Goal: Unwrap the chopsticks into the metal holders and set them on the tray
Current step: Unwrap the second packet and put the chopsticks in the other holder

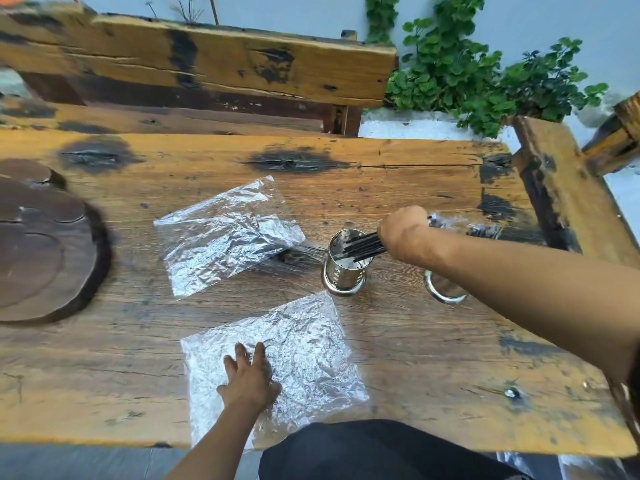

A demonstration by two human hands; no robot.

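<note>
My right hand (403, 228) grips a bundle of black chopsticks (363, 247), tips lowered into a perforated metal holder (344, 271) that stands upright mid-table. A second metal holder (445, 289) stands to its right, mostly hidden under my right forearm. My left hand (247, 379) lies flat, fingers spread, on a crinkled clear plastic wrap (304, 358) near the table's front edge. Another sheet of wrap (225, 233) lies farther back, and a third piece (464, 225) shows beyond my right hand. The dark round wooden tray (38, 251) sits at the left end.
The wooden table (415, 341) runs across the view, with a wooden bench (194, 64) behind it. Green plants (485, 74) grow at the back right. My dark-clothed lap (381, 452) is at the front edge.
</note>
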